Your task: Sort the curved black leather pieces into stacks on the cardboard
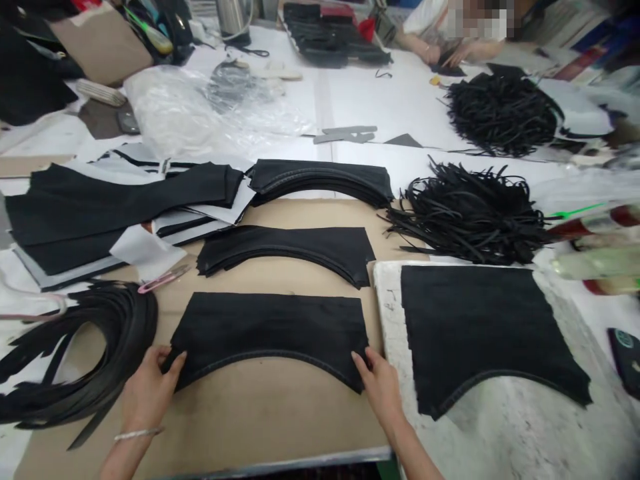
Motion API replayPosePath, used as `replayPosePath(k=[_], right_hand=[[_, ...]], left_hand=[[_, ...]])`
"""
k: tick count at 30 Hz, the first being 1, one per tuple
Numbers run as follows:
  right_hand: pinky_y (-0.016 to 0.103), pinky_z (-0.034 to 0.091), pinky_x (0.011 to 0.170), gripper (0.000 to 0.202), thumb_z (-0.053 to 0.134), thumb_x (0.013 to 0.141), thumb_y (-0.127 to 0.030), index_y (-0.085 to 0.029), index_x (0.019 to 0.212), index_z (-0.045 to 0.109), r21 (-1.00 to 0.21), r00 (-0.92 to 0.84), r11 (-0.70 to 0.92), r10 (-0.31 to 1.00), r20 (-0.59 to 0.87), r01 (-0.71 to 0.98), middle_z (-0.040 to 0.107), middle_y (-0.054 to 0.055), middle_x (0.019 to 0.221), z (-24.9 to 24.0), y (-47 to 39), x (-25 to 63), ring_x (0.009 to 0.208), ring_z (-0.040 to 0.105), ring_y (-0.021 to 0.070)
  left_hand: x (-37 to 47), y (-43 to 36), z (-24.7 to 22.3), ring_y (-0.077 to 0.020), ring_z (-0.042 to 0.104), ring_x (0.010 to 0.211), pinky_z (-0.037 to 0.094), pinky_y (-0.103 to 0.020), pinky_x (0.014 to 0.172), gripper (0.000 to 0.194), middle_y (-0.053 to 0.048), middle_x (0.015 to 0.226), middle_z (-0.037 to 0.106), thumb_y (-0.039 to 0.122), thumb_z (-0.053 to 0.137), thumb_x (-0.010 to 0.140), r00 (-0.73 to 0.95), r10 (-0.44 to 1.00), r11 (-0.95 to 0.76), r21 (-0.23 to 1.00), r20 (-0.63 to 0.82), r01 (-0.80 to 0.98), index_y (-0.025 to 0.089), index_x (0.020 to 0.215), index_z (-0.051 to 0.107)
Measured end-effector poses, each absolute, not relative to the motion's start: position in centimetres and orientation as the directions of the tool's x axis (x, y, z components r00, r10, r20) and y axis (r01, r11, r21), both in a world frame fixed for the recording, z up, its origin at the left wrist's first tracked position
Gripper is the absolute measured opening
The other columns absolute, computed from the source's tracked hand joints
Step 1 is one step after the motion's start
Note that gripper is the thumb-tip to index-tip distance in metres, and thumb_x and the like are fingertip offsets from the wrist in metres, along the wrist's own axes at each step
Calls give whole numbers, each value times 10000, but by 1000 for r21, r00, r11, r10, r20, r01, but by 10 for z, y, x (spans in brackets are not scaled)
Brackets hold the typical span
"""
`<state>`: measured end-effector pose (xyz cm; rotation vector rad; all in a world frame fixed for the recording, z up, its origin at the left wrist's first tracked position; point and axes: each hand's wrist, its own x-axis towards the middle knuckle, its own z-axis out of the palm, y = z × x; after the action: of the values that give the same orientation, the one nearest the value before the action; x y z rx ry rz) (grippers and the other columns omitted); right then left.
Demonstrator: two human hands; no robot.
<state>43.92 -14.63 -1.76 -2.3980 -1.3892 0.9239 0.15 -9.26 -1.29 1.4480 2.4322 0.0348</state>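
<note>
A black fabric panel (277, 327) with a curved lower edge is stretched between both hands, low over the brown board (280, 427). My left hand (153, 380) pinches its lower left corner between thumb and fingers; a bracelet circles that wrist. At the opposite end, my right hand (377, 377) grips the lower right corner the same way. Just beyond lies a stack of similar curved panels (290, 247), with another stack (320, 177) behind it. On a pale slab (510, 427) to the right rests one more black panel (485, 327), its curved edge toward me.
Coiled black strips (135, 333) lie at left, near a pink-handled tool (163, 279). Behind them are layered dark pieces (125, 207). Two piles of thin black strips (475, 213) sit at right. Clear plastic (175, 107) covers the back left. A person's hands (450, 55) work across the table.
</note>
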Motion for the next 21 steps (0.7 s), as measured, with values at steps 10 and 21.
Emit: replayPosePath(k=[10, 21], right_hand=[[281, 297, 562, 313, 383, 880, -471, -212, 813, 544, -399, 380, -556, 814, -440, 729, 557, 14, 604, -12, -144, 435, 542, 489, 174], [296, 371, 567, 351, 404, 895, -482, -175, 1028, 511, -398, 420, -523, 849, -320, 754, 597, 50, 803, -10, -146, 433, 645, 566, 198]], left_hand=[[67, -100, -2, -205, 544, 1017, 470, -339, 851, 387, -77, 1128, 546, 243, 444, 897, 339, 938, -345, 275, 70, 897, 308, 1270, 522], [96, -102, -9, -260, 498, 1083, 427, -401, 853, 460, -89, 1173, 558, 293, 495, 887, 409, 911, -408, 27, -54, 913, 430, 1325, 461]])
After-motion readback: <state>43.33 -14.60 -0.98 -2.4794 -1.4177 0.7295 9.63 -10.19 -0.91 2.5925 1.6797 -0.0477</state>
